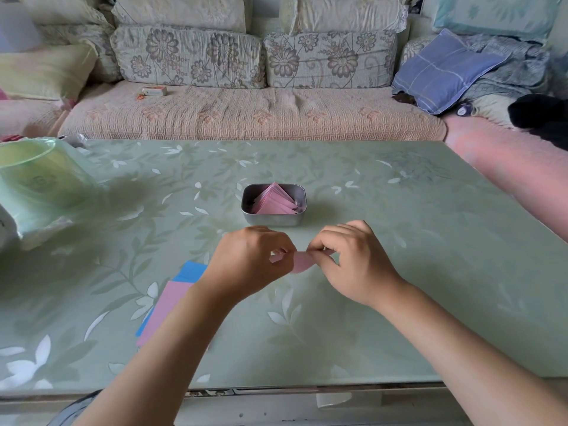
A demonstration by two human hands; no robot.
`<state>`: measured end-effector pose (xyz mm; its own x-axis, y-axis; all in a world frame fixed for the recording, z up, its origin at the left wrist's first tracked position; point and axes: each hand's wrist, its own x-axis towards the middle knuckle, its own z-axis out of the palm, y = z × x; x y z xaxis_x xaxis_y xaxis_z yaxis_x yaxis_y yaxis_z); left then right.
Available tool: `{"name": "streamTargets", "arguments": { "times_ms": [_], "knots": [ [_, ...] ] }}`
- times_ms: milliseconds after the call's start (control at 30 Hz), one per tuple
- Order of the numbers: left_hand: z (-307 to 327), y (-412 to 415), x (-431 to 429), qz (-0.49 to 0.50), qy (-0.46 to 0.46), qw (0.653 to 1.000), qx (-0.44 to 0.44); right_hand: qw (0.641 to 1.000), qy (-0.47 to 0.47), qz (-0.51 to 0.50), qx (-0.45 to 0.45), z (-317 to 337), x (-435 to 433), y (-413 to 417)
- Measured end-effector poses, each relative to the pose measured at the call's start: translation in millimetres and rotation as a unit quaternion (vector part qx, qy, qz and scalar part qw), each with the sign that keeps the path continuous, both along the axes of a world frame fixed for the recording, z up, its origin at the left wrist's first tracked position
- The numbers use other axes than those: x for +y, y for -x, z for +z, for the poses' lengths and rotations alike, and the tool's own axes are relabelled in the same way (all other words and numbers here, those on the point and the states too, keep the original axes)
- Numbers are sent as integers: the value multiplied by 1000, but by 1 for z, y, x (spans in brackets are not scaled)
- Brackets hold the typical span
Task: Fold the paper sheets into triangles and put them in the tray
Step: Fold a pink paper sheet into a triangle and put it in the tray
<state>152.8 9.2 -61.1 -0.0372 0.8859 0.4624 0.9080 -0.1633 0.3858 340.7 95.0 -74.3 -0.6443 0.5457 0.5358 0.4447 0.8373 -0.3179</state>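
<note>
A small pink paper sheet [298, 262] is held just above the green table, bent between both hands. My left hand [249, 259] pinches its left end and my right hand [353, 259] pinches its right end; most of the sheet is hidden by my fingers. Just beyond my hands stands a grey metal tray [274, 220] holding several folded pink triangles [273, 200]. A stack of flat pink sheets [167, 305] over blue sheets [192, 270] lies on the table under my left forearm.
The glass table [399, 272] has a leaf pattern, with its front edge near my elbows. A green bin lined with a plastic bag [40, 179] stands at the far left. A sofa [252, 112] with cushions runs behind the table.
</note>
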Motion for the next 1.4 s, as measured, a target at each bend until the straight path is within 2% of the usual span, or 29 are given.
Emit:
{"name": "streamTargets", "arguments": {
  "times_ms": [400, 533, 600, 667, 833, 1033, 1233, 1333, 1400],
  "knots": [
    [5, 43, -2, 56, 44, 997, -9, 999, 11, -29, 33, 4, 10, -12],
    [5, 46, -3, 115, 29, 993, -11, 999, 14, -35, 35, 4, 12, -14],
    [6, 36, -3, 101, -16, 995, -3, 999, 7, -28, 26, 2, 10, -13],
    [6, 21, -3, 46, -55, 997, 7, 1000, -7, -18, 17, 1, 6, -10],
    [-6, -6, 1, -39, -60, 996, 62, 1000, -14, 8, 13, 1, 1, -3],
    [-7, -2, 3, -10, -54, 997, 48, 1000, -16, 1, -9, 3, 1, -4],
    [-7, 15, 5, 60, 4, 997, 42, 998, -23, -56, -8, 2, 9, -8],
    [-6, 26, 7, 101, 25, 995, -3, 997, -12, -80, 11, 1, 14, -12],
    [-6, 26, 10, 104, 36, 990, -86, 997, -8, -76, 21, 0, 13, -13]
  ]
}}
